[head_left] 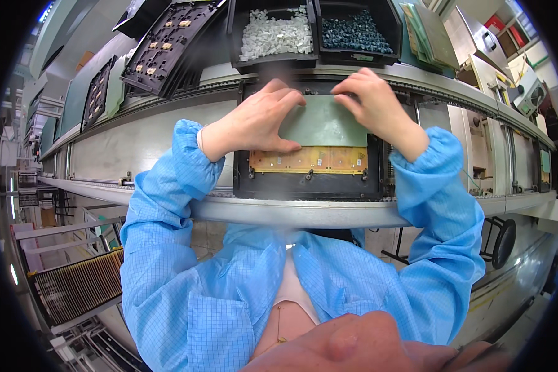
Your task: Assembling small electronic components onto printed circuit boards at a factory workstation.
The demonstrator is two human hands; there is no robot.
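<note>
A flat, pale green sheet point(323, 124) lies over the upper part of a yellow-brown circuit board panel point(304, 160) in a black carrier frame point(310, 188). My left hand point(257, 121) spans the sheet's left end, thumb at its near edge and fingers at its far edge. At the far right corner of the sheet, my right hand point(376, 102) has its fingers curled toward the thumb. Whatever is between those fingertips is hidden. Small dark clips point(309, 175) line the frame's near side.
The carrier sits between the rails point(304, 212) of a conveyor. Behind it stand a black bin of white parts point(276, 34) and a bin of dark blue parts point(356, 32). Stacked black trays point(167, 46) lean at the left, green sheets point(428, 37) at the right.
</note>
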